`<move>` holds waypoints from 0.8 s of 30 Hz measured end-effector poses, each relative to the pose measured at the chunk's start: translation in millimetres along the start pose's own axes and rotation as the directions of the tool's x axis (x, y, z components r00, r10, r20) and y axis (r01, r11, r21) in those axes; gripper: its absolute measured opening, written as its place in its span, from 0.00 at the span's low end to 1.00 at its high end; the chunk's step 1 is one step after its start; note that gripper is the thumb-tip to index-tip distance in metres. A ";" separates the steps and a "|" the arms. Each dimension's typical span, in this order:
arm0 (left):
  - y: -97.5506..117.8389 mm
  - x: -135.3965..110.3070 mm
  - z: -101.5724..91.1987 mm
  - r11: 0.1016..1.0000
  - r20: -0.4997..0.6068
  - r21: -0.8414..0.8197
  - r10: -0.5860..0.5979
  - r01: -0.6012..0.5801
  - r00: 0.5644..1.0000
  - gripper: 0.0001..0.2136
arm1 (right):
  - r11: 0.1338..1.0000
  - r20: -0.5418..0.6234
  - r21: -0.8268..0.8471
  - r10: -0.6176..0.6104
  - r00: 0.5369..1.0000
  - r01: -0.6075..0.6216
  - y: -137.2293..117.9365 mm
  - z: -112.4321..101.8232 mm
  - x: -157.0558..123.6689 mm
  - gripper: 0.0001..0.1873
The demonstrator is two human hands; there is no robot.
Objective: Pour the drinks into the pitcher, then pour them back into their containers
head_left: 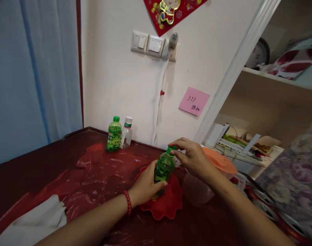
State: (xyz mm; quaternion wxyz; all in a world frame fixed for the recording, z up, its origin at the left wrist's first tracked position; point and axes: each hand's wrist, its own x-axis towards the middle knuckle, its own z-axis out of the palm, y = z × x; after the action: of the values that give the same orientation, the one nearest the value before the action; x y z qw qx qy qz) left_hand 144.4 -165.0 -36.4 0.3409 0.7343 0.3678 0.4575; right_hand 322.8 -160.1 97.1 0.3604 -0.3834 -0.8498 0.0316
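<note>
A green-labelled drink bottle point(165, 165) stands slightly tilted over a red wavy-edged plate point(174, 201). My left hand point(145, 182), with a red bead bracelet at the wrist, is wrapped round the bottle's body. At the top, the fingers and thumb of my right hand point(189, 155) pinch the green bottle cap point(171, 150). The cap sits at the bottle's neck; whether it is loose I cannot tell. My left hand hides part of the label, and the bottle's base is hard to make out.
Against the wall stand another green bottle point(114, 135) and a clear bottle point(126, 133). Red plastic film point(102, 171) and a white cloth point(35, 222) lie on the left. A clear jug with an orange lid point(220, 160) is behind my right forearm, cans point(265, 208) at the right.
</note>
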 end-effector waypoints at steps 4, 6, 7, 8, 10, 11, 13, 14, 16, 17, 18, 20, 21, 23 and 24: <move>2.6 -0.9 -0.4 1.000 0.002 0.003 -0.012 0.012 1.000 0.30 | 1.000 0.007 -0.025 0.012 1.000 -0.011 1.2 0.4 -0.1 0.09; 3.6 -1.1 -0.4 1.000 -0.003 0.005 -0.012 0.012 1.000 0.31 | 0.999 -0.002 -0.052 0.008 1.000 -0.008 1.0 2.3 -2.1 0.09; 3.8 -1.0 -0.4 1.000 -0.006 0.007 -0.011 0.011 1.000 0.31 | 0.998 -0.008 -0.069 0.005 1.000 -0.005 0.5 3.5 -3.7 0.08; 3.6 -0.9 -0.2 1.000 -0.010 0.008 -0.011 0.011 1.000 0.31 | 0.996 -0.014 -0.087 0.000 1.000 -0.002 -0.2 4.7 -5.6 0.08; 2.5 -0.8 0.1 1.000 -0.011 0.007 -0.010 0.010 1.000 0.32 | 0.993 -0.020 -0.114 -0.010 1.000 0.008 -2.2 6.6 -9.6 0.10; 1.7 -0.8 0.3 1.000 -0.010 0.006 -0.006 0.006 1.000 0.32 | 0.993 -0.018 -0.121 -0.017 1.000 0.015 -3.3 7.3 -11.3 0.11; 0.3 -1.2 0.7 1.000 -0.009 0.005 0.000 0.000 1.000 0.32 | 0.991 -0.008 -0.130 -0.024 1.000 0.023 -4.8 7.8 -13.0 0.14; -0.2 -1.6 0.8 1.000 -0.009 0.006 -0.002 0.002 1.000 0.32 | 0.990 -0.001 -0.137 -0.021 1.000 0.021 -5.3 7.7 -12.7 0.15; -0.5 -2.5 0.9 1.000 -0.006 0.007 -0.012 0.012 1.000 0.32 | 0.986 0.013 -0.165 0.004 1.000 -0.002 -5.5 7.0 -9.6 0.13; -0.2 -2.9 0.9 1.000 -0.002 0.006 -0.018 0.018 1.000 0.31 | 0.982 0.017 -0.187 0.025 1.000 -0.022 -5.4 6.6 -7.1 0.10; 0.1 -3.3 0.8 1.000 0.002 0.005 -0.021 0.021 1.000 0.31 | 0.976 0.017 -0.211 0.050 0.999 -0.045 -5.2 6.1 -4.4 0.06; 0.7 -3.6 0.6 1.000 0.003 0.002 -0.023 0.023 1.000 0.32 | 0.962 0.008 -0.255 0.104 0.994 -0.099 -5.2 5.0 0.6 0.05; 0.9 -3.5 0.5 1.000 0.001 0.001 -0.025 0.025 1.000 0.32 | 0.955 0.002 -0.269 0.128 0.992 -0.123 -5.3 4.3 2.3 0.08; 0.4 -3.2 0.4 1.000 -0.001 -0.003 -0.026 0.026 1.000 0.32 | 0.950 -0.005 -0.269 0.160 0.987 -0.155 -5.9 2.0 3.5 0.11; -0.2 -3.0 0.5 1.000 -0.002 -0.005 -0.022 0.022 1.000 0.32 | 0.954 -0.002 -0.254 0.165 0.986 -0.160 -6.2 0.4 3.1 0.13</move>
State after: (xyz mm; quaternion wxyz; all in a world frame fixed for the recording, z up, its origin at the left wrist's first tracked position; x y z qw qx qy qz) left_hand 143.9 -167.6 -38.0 0.3475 0.7289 0.3749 0.4553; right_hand 317.2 -162.2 100.7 0.2965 -0.4944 -0.8159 -0.0439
